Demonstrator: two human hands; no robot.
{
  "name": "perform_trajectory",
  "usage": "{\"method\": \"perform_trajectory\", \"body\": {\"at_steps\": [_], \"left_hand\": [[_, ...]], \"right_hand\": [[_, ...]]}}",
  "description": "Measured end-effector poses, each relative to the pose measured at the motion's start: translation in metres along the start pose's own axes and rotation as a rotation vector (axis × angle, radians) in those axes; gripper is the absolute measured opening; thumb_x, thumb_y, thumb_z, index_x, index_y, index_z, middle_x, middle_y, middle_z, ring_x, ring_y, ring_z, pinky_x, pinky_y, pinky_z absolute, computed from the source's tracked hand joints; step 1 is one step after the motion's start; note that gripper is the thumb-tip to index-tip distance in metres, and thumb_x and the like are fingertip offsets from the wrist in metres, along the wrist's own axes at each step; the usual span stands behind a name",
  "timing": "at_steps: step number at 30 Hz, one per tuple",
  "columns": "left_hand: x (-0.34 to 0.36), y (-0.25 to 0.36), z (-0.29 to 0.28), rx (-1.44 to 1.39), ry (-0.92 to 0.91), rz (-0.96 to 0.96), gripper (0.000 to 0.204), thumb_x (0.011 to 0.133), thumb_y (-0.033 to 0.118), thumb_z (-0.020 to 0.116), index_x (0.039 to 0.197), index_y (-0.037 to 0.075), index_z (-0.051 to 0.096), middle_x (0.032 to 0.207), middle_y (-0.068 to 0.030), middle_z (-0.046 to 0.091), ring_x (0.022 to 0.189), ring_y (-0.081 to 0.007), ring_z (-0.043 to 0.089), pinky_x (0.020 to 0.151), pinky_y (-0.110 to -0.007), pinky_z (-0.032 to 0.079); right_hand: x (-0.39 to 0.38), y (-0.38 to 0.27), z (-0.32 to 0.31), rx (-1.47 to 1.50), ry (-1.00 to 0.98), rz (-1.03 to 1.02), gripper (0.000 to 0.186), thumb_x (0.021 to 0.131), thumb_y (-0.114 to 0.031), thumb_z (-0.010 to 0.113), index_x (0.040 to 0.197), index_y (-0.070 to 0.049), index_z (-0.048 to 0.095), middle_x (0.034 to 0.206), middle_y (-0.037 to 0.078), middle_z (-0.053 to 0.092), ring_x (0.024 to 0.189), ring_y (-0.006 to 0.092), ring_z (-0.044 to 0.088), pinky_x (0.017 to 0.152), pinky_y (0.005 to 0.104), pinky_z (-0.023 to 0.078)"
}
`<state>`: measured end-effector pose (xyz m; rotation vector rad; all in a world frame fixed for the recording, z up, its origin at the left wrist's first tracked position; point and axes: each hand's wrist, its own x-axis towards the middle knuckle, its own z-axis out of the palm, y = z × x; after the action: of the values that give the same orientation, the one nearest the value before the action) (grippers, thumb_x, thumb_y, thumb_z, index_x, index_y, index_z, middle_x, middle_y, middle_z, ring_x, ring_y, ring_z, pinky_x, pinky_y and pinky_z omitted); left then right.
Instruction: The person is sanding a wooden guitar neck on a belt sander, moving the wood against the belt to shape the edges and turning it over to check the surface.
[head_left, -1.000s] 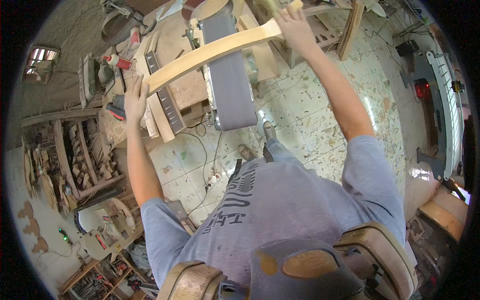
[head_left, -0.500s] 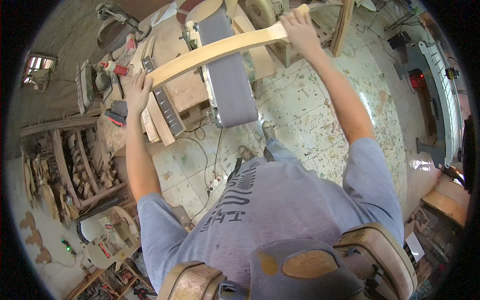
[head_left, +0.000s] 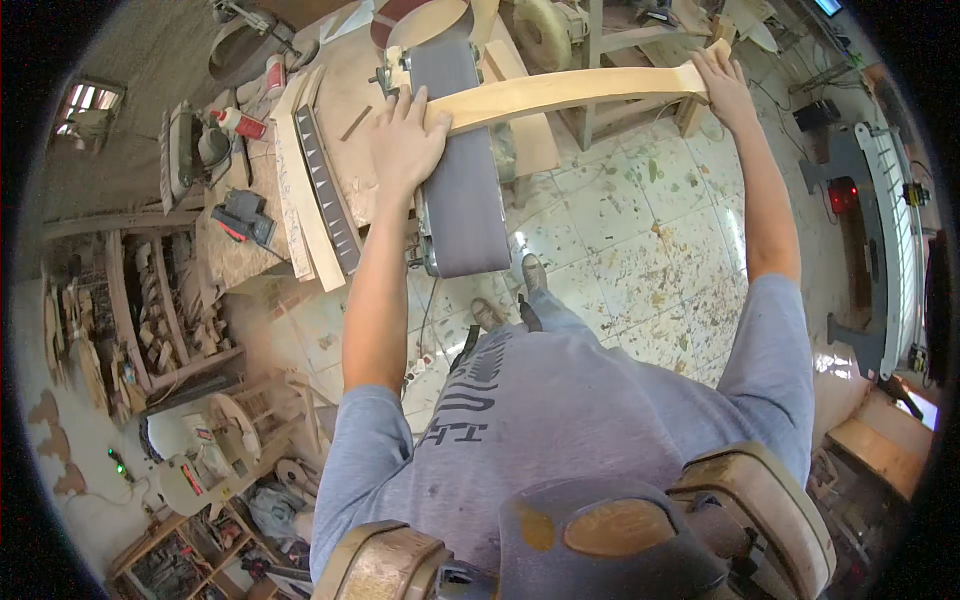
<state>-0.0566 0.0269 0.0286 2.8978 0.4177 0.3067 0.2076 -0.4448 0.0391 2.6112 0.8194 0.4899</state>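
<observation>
A long, curved piece of pale wood (head_left: 570, 92) lies across the grey belt of a belt sander (head_left: 466, 205). My left hand (head_left: 410, 143) grips its left end at the belt's left side, fingers over the top and thumb towards the belt. At the other end, out past the sander's right side, my right hand (head_left: 725, 90) is closed round the wood, just short of its tip. The underside of the wood is hidden, so I cannot tell how firmly it touches the belt.
Left of the sander, the workbench (head_left: 352, 172) bears curved wooden strips (head_left: 295, 200), a white-and-red bottle (head_left: 238, 123) and a dark power tool (head_left: 243, 217). A wooden frame (head_left: 640, 40) stands at far right. Racks of wood scraps (head_left: 165, 310) stand at left.
Both hands have moved right with the curved wood, sliding it across the belt. Its left end, earlier over the bench, is now at the belt.
</observation>
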Motion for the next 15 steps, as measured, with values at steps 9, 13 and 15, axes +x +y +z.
{"method": "perform_trajectory", "body": {"at_steps": [9,13,15], "left_hand": [[-0.02,-0.121,-0.022,0.003,0.081,0.005,0.064,0.097,0.054,0.048,0.147,0.014,0.05,0.154,-0.015,0.043,0.142,-0.0325,0.04,0.117,-0.044,0.028],[-0.032,-0.177,-0.047,-0.08,0.06,-0.019,0.063,0.097,0.054,0.049,0.144,0.012,0.052,0.152,-0.0153,0.046,0.139,-0.033,0.043,0.116,-0.043,0.03],[-0.04,-0.202,-0.061,-0.083,0.031,-0.035,0.061,0.098,0.051,0.049,0.144,0.011,0.053,0.15,-0.0154,0.048,0.138,-0.0332,0.044,0.115,-0.042,0.031]], "right_hand": [[0.052,-0.098,-0.022,0.172,0.195,-0.115,0.068,0.083,0.0,0.062,0.147,-0.01,0.042,0.152,0.006,0.046,0.142,0.0312,0.04,0.118,0.0499,0.03],[0.054,-0.158,-0.06,0.258,0.429,-0.148,0.042,0.084,-0.017,0.056,0.122,0.002,0.061,0.124,0.02,0.059,0.13,0.0389,0.047,0.114,0.0524,0.032],[0.055,-0.188,-0.078,0.267,0.462,-0.117,0.041,0.085,-0.018,0.056,0.12,0.002,0.061,0.123,0.02,0.061,0.128,0.0388,0.049,0.113,0.0523,0.033]]}}
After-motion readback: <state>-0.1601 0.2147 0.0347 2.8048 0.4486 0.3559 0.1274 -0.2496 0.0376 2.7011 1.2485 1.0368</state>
